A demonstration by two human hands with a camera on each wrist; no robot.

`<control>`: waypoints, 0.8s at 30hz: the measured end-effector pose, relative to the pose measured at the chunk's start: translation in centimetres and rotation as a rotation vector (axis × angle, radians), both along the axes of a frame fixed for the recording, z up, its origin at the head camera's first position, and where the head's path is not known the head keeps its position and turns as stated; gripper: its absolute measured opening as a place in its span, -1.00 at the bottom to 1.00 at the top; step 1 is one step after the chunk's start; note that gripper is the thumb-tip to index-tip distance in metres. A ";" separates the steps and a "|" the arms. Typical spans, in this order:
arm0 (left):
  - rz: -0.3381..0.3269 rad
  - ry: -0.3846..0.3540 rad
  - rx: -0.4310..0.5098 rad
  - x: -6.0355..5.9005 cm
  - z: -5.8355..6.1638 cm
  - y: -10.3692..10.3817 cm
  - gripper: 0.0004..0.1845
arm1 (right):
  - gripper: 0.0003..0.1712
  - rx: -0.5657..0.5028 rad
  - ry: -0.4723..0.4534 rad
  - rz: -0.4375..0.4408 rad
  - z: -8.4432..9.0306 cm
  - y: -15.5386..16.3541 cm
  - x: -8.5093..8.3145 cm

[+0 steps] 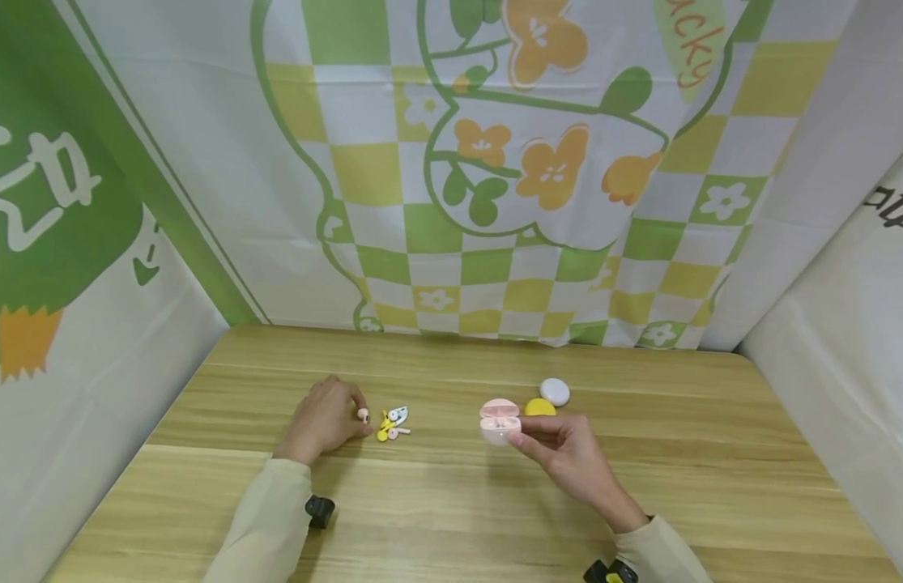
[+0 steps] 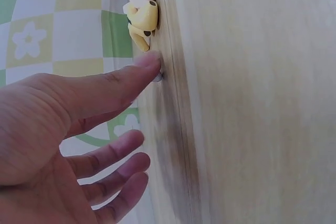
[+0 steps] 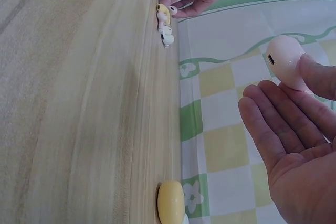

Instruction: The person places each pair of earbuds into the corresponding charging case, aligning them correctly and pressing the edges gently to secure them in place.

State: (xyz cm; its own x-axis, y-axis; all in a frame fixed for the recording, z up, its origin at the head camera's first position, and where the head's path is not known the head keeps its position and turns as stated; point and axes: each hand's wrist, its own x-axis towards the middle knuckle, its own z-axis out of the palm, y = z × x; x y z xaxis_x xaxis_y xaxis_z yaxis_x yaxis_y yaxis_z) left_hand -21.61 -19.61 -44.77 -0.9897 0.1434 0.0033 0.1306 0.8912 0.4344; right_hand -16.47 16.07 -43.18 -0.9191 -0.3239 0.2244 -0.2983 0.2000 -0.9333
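My left hand (image 1: 325, 419) pinches a pale pink earbud (image 1: 363, 415) between thumb and forefinger, low over the table. In the left wrist view the thumb and forefinger cover most of that earbud, while the other fingers are spread. Just right of this hand lies a small cluster: yellow earbuds (image 1: 385, 424), white earbuds (image 1: 400, 415) and a pink earbud (image 1: 395, 433). A round pink charging case (image 1: 497, 436) with its lid up is held by my right hand (image 1: 577, 463), thumb on one side and fingers on the other. The right wrist view shows the case (image 3: 286, 62) raised above the tabletop.
Behind the right hand, a yellow round case (image 1: 540, 406) and a white round case (image 1: 555, 392) rest on the wooden table (image 1: 436, 518). A patterned cloth (image 1: 487, 267) hangs along the table's far edge, with pale panels on both sides.
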 end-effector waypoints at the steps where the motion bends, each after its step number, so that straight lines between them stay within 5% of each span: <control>1: 0.000 0.006 0.001 0.0 0.0 0.0 -0.76 | -0.72 0.000 -0.001 0.000 0.0 0.0 0.0; 6: -0.013 0.055 0.014 0.0 0.2 0.1 -0.75 | -0.72 0.009 -0.005 -0.004 0.0 0.0 0.1; 12: -0.060 0.120 0.160 0.2 0.9 0.9 -0.76 | -0.72 0.008 -0.008 -0.009 0.1 0.0 0.1; 24: -0.204 0.202 0.441 2.0 4.5 5.0 -0.76 | -0.72 -0.003 -0.008 -0.026 0.2 -0.3 0.1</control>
